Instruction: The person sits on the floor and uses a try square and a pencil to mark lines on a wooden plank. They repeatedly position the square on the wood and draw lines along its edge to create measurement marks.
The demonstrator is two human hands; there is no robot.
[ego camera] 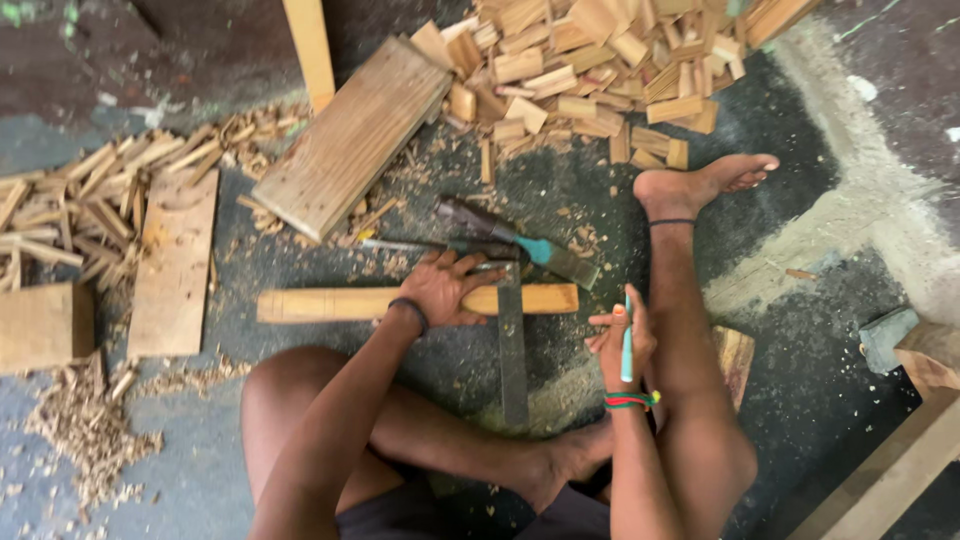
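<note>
A narrow wooden strip [320, 303] lies flat on the dark floor in front of my crossed legs. My left hand [445, 288] presses down on its middle and on the head of a metal try square [512, 355], whose blade runs toward me across the strip. Held upright just right of the strip's end, a teal pen [627, 340] sits in my right hand [620, 340].
A hatchet [515, 240] with a teal-wrapped handle and a chisel-like tool [400, 246] lie just beyond the strip. A wide plank [350, 135] sits behind them. A heap of short wood blocks [600, 70] fills the top. Boards and shavings [90, 215] lie left. My bare foot [705, 180] rests right.
</note>
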